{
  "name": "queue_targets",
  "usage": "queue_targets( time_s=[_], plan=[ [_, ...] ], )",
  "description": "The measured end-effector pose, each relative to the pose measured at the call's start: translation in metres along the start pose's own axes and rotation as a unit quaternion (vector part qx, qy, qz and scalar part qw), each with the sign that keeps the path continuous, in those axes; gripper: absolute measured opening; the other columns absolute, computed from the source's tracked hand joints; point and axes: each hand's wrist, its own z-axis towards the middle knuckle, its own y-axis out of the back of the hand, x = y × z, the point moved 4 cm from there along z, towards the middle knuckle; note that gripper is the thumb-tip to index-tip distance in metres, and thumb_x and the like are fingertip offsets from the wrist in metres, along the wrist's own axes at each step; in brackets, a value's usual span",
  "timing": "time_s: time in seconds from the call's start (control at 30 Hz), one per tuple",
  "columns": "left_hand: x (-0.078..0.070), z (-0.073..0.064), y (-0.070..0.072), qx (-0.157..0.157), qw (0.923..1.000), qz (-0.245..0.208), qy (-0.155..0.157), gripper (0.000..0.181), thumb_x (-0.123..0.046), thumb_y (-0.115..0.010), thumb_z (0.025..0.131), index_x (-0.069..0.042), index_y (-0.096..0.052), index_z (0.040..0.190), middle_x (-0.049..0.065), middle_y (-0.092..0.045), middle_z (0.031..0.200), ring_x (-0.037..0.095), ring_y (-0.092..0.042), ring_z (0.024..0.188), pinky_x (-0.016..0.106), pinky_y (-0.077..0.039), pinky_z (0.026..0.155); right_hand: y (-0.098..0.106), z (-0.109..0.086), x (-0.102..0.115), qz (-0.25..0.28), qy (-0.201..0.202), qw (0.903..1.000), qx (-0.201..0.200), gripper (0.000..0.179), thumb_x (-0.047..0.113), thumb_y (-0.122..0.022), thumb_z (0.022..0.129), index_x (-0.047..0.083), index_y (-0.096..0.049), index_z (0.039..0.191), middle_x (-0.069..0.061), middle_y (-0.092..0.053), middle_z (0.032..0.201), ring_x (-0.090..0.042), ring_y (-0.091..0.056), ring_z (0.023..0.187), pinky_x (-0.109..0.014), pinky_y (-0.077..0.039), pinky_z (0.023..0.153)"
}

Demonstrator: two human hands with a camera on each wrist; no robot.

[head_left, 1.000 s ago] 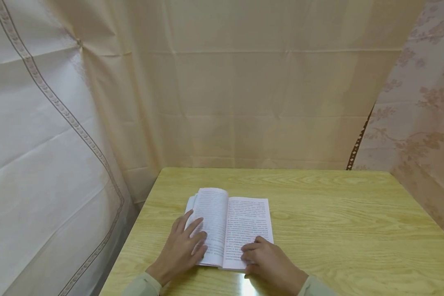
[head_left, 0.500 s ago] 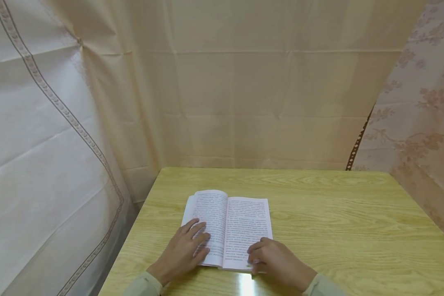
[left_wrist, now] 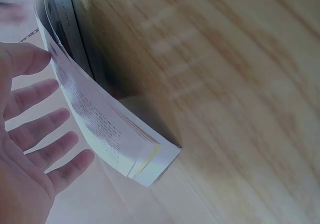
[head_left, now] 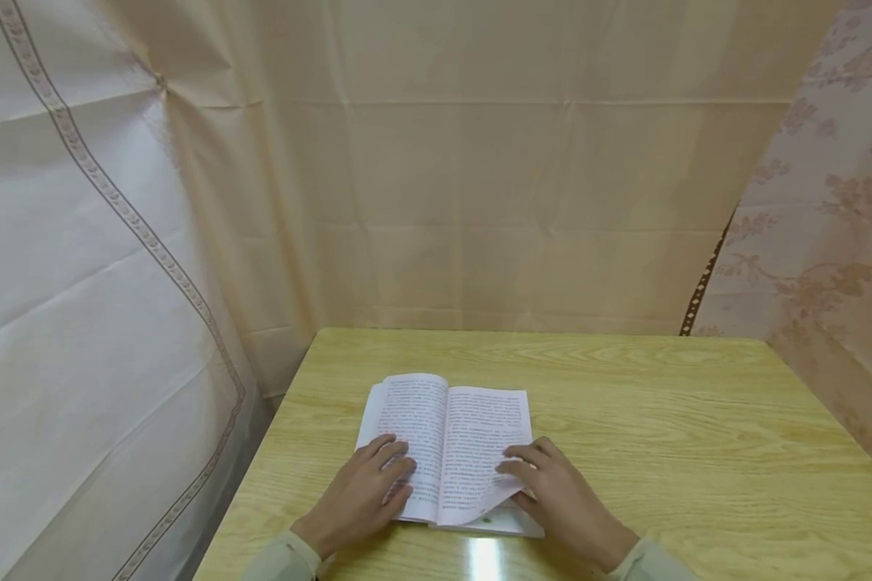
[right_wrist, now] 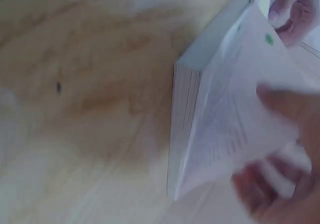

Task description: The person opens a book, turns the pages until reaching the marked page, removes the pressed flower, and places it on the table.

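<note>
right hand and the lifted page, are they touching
Touching: in the head view, the lifted page curls up into the right hand, between its fingers above and thumb below.

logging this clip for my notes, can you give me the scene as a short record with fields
object: open book with white paper pages in small dark print
surface: rectangular yellowish wood-grain table
left hand: rests on the left page, fingers apart
right hand: holds the lower outer corner of the right page between thumb and fingers
page state: right page's lower outer corner raised and curled
backdrop: creased beige cloth behind the table
legibility: print too small to read
</note>
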Motion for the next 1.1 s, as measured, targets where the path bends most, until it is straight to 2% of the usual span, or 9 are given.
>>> queue_targets(
  time_s=[0.1,0.17,0.3,0.43,0.57,0.67,0.8,0.93,1.1],
  plan=[
    [0.0,0.0,0.0,-0.002,1.0,0.001,-0.003,0.022,-0.027,-0.073,0.094,-0.017,-0.072,0.114,0.008,-0.067,0.127,0.032,-0.057,0.127,0.047,-0.049,0.106,0.001,-0.002,-0.004,-0.017,-0.084,0.9954,-0.042,0.062,0.004,-0.092,0.074,0.0,-0.064,0.13,-0.019,-0.063,0.127,-0.032,-0.061,0.11,-0.041,-0.059,0.088],
    [-0.001,0.0,0.0,-0.004,1.0,0.002,-0.005,0.022,-0.027,-0.073,0.094,-0.017,-0.072,0.113,0.007,-0.067,0.126,0.03,-0.058,0.127,0.046,-0.05,0.105,0.0,-0.004,-0.004,-0.022,-0.11,0.9911,-0.072,0.066,-0.001,-0.086,0.079,-0.01,-0.054,0.137,-0.027,-0.06,0.125,-0.04,-0.062,0.11,-0.047,-0.059,0.088],
    [-0.001,0.0,0.001,-0.01,0.9999,0.003,-0.01,0.021,-0.028,-0.073,0.094,-0.017,-0.072,0.113,0.006,-0.067,0.125,0.029,-0.058,0.126,0.045,-0.051,0.102,-0.007,-0.005,-0.002,-0.017,-0.14,0.9856,-0.093,0.062,-0.005,-0.076,0.087,-0.021,-0.044,0.137,-0.034,-0.061,0.119,-0.044,-0.066,0.106,-0.053,-0.059,0.084],
    [-0.001,0.0,0.003,-0.021,0.9997,0.004,-0.014,0.021,-0.027,-0.073,0.094,-0.016,-0.072,0.112,0.006,-0.069,0.122,0.028,-0.06,0.123,0.044,-0.052,0.1,-0.017,-0.001,0.004,0.019,-0.166,0.9834,-0.07,0.047,0.004,-0.078,0.089,-0.013,-0.054,0.126,-0.023,-0.068,0.11,-0.034,-0.069,0.098,-0.048,-0.06,0.079],
    [0.0,0.0,0.005,-0.035,0.9993,0.002,-0.01,0.02,-0.026,-0.072,0.095,-0.016,-0.072,0.112,0.005,-0.069,0.121,0.026,-0.061,0.121,0.042,-0.053,0.1,-0.026,0.005,0.016,0.071,-0.123,0.9894,-0.03,0.041,0.016,-0.08,0.09,0.005,-0.063,0.126,-0.006,-0.069,0.114,-0.02,-0.066,0.101,-0.041,-0.058,0.083],
    [0.001,0.0,0.007,-0.042,0.999,-0.012,0.007,0.019,-0.026,-0.068,0.099,-0.015,-0.071,0.114,0.005,-0.069,0.123,0.023,-0.061,0.122,0.042,-0.052,0.102,-0.032,0.007,0.026,0.082,-0.082,0.9932,0.013,0.051,0.03,-0.074,0.095,0.01,-0.06,0.14,-0.007,-0.065,0.133,-0.022,-0.063,0.111,-0.044,-0.056,0.091],
    [0.003,0.001,0.013,-0.069,0.9959,-0.04,0.043,0.026,-0.024,-0.06,0.103,-0.01,-0.07,0.122,0.008,-0.066,0.131,0.023,-0.061,0.124,0.042,-0.052,0.103,-0.039,0.008,0.037,0.073,-0.056,0.994,0.059,0.061,0.045,-0.062,0.101,0.023,-0.046,0.155,-0.012,-0.054,0.149,-0.028,-0.061,0.112,-0.049,-0.055,0.09],
    [0.004,0.001,0.022,-0.123,0.9892,-0.061,0.053,0.037,-0.024,-0.052,0.106,-0.005,-0.062,0.136,0.013,-0.06,0.141,0.027,-0.059,0.128,0.046,-0.052,0.102,-0.042,0.009,0.046,0.045,-0.022,0.9968,0.063,0.063,0.049,-0.063,0.099,0.035,-0.043,0.157,-0.01,-0.053,0.15,-0.023,-0.058,0.103,-0.046,-0.055,0.083],
    [0.001,0.002,0.033,-0.2,0.9777,-0.064,0.01,0.049,-0.036,-0.037,0.111,-0.004,-0.057,0.142,0.016,-0.056,0.145,0.03,-0.058,0.127,0.049,-0.05,0.099,-0.042,0.009,0.053,-0.004,0.032,0.9986,0.04,0.061,0.05,-0.067,0.096,0.036,-0.049,0.153,-0.009,-0.056,0.148,-0.021,-0.056,0.096,-0.041,-0.053,0.076]
  ],
)
